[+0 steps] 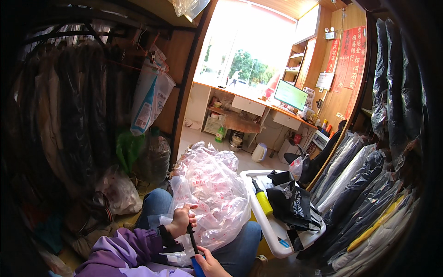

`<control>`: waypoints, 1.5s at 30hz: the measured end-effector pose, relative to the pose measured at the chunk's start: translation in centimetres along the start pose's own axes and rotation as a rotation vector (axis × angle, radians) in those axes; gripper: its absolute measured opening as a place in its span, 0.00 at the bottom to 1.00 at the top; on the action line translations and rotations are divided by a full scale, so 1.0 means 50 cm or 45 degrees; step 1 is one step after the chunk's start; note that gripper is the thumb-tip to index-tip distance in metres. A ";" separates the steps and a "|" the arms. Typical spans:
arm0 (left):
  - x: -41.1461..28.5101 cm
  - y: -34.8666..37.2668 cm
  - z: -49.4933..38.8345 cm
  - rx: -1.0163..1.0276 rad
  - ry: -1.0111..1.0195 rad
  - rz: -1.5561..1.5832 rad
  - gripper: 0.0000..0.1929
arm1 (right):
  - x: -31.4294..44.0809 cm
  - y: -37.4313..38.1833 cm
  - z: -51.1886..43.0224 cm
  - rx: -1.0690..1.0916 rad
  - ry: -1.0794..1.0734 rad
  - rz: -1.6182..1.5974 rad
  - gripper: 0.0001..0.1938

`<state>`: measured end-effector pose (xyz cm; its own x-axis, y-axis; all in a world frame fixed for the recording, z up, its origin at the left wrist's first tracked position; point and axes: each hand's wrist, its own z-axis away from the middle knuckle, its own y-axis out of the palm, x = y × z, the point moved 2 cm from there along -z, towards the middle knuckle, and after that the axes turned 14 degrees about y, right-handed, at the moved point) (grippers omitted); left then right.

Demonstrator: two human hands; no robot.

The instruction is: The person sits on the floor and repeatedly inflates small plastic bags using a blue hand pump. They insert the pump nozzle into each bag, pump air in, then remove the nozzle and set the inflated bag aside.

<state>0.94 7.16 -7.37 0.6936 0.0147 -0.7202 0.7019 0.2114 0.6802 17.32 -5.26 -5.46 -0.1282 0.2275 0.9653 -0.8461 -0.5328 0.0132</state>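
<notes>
My left hand (pixel 182 220) is closed around the upper end of a black rod, close to the near side of a big clear plastic bag. This rod runs down into the blue body (pixel 197 266) of what looks like a hand air pump. My right hand (pixel 209 264) grips that blue body at the bottom edge of the view, where its lower part is cut off. Between my knees bulges the big plastic bag (pixel 221 194), filled with crumpled, puffed clear bags bearing red print. Some loose film lies by my left wrist.
At right, a white plastic table (pixel 277 242) holds a yellow-green hand pump (pixel 263 202), a black bag (pixel 290 204) and a small blue tool (pixel 283 242). Plastic-covered garments (pixel 360 194) hang close on the right, more garments (pixel 76 104) on the left. A kettle (pixel 259 152) stands on the floor ahead.
</notes>
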 end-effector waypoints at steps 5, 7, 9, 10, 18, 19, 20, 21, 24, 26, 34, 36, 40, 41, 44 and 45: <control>-0.003 -0.001 0.000 -0.023 0.020 0.030 0.18 | 0.004 -0.008 0.030 -0.020 0.096 0.136 0.19; -0.010 0.007 0.011 -0.035 0.087 0.053 0.18 | 0.002 -0.010 0.025 -0.004 0.019 0.085 0.21; -0.001 0.026 0.043 0.057 0.113 -0.017 0.18 | 0.000 -0.015 0.004 -0.010 0.028 0.141 0.23; 0.004 0.033 0.058 0.035 0.035 -0.039 0.19 | -0.002 -0.019 -0.015 -0.021 0.084 0.222 0.25; -0.016 0.045 0.083 0.054 0.014 -0.038 0.19 | 0.021 -0.014 -0.080 0.097 0.136 0.063 0.24; -0.021 0.043 0.073 0.073 0.058 -0.030 0.19 | 0.024 -0.011 -0.075 0.079 0.137 0.088 0.24; -0.023 0.041 0.061 0.072 0.042 -0.033 0.19 | 0.026 -0.012 -0.071 -0.004 0.135 0.208 0.26; -0.022 0.037 0.053 0.053 0.016 -0.055 0.19 | 0.026 -0.009 -0.066 -0.014 0.159 0.203 0.27; -0.018 0.032 0.028 0.070 0.030 -0.014 0.19 | 0.022 -0.012 -0.057 -0.083 0.131 0.274 0.29; -0.010 0.027 0.019 0.048 0.012 -0.040 0.19 | 0.021 -0.009 -0.047 -0.166 -0.007 0.401 0.30; 0.003 0.009 -0.005 0.006 -0.016 -0.032 0.19 | 0.035 0.004 0.021 -0.127 -0.062 0.129 0.25; 0.003 0.004 -0.011 0.022 0.009 0.002 0.18 | 0.039 0.005 0.029 -0.122 -0.049 0.140 0.25; -0.005 -0.005 -0.018 -0.018 0.002 -0.004 0.18 | 0.025 -0.002 0.032 -0.121 0.005 0.179 0.25; -0.009 -0.006 -0.017 -0.022 0.017 0.022 0.18 | 0.020 -0.003 0.029 -0.130 -0.016 0.198 0.25; -0.012 0.003 -0.003 -0.035 0.048 0.009 0.17 | 0.003 -0.013 -0.012 -0.004 0.175 0.327 0.31; -0.012 0.008 0.007 -0.019 0.085 0.020 0.17 | 0.004 -0.016 -0.028 -0.021 0.107 0.328 0.31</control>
<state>0.86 6.91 -6.61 0.6917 0.0828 -0.7175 0.6883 0.2255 0.6895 17.23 -3.67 -5.62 -0.3823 0.1535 0.9112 -0.7882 -0.5689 -0.2348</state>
